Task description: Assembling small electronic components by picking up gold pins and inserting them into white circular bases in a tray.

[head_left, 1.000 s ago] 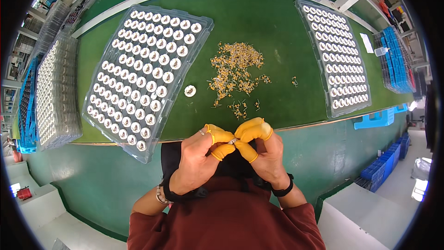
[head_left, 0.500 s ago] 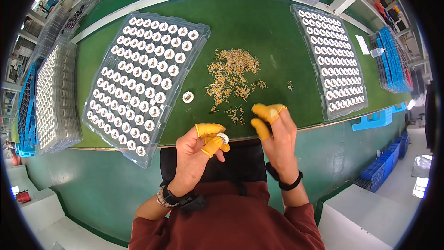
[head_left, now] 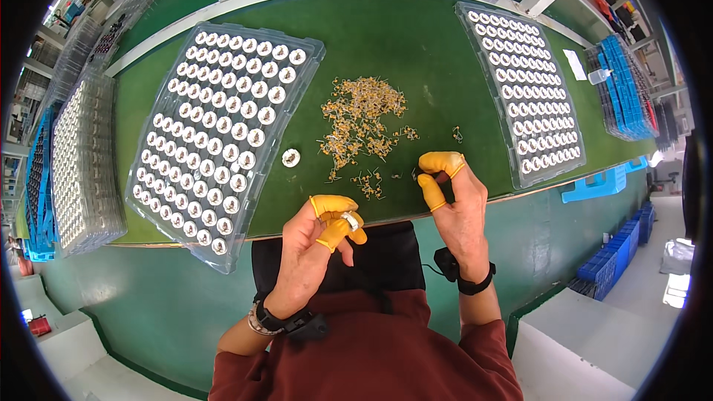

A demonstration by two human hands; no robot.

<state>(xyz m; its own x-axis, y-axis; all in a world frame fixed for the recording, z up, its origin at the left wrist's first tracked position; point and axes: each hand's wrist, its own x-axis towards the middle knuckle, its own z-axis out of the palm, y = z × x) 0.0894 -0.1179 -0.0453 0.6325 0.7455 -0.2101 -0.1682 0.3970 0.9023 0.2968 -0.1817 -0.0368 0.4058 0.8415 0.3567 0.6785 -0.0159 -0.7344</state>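
Yellow finger cots cover several fingertips of both hands. My left hand [head_left: 301, 249] pinches a small round white part [head_left: 349, 220] just in front of the table's near edge. To its right, my right hand [head_left: 457, 200] is over the near edge, thumb and forefinger drawn close together; a tiny dark bit shows at their tips, too small to name. Between and beyond the hands lies a heap of small yellow-bodied components with thin wire leads [head_left: 364, 108], with a smaller cluster [head_left: 368, 183] nearer me. A single round white part [head_left: 290, 157] lies left of the heap.
A large clear tray [head_left: 260, 137] of round white parts stands on the left of the green table [head_left: 434, 59]; a similar tray [head_left: 512, 130] is on the right. Stacked trays [head_left: 85, 156] stand far left, blue trays [head_left: 627, 89] far right. One loose component [head_left: 457, 134] lies apart.
My right hand has shifted slightly right, and its thumb and forefinger have drawn closer together. The left hand still holds the white part, now turned more edge-on. The whole view has shifted slightly.
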